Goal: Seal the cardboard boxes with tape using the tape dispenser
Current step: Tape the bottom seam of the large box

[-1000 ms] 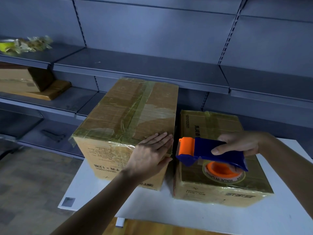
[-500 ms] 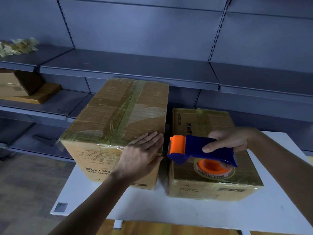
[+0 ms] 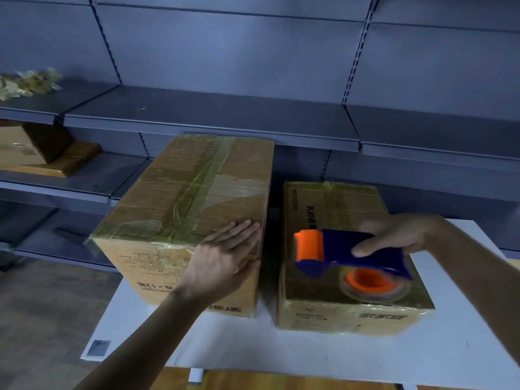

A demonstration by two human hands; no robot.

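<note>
1. Hands check: the left hand lies flat on the near right corner of the taller box. Its fingers are straight and together, and the thumb drops over the front edge. The right hand is wrapped round the tape dispenser, fingers curled over the top of the blue body.
2. The dispenser hangs just right of the left fingertips, with its orange front end pointing at them across the gap between the boxes. Its tape roll sits low over the shorter box, below the right fingers. Can't tell if the roll touches that lid.
3. Main worry: the cutter should be at that orange end, so a fast swing over could nick the left fingertips.
4. Both lids already look layered in wrinkly old tape, so a fresh strip might bubble or grab badly unless it's pressed down. The dispenser is blurred, so I can't see whether a loose tape end is ready.
5. Only one palm pins the taller box, and a hard tug could slide it on the white table.
6. Around: grey shelves run beyond the fingertips. Crumpled tape scraps and another carton sit well off to the left of the left hand. In the way I'd count just the gap and the step up to the taller lid.
</note>
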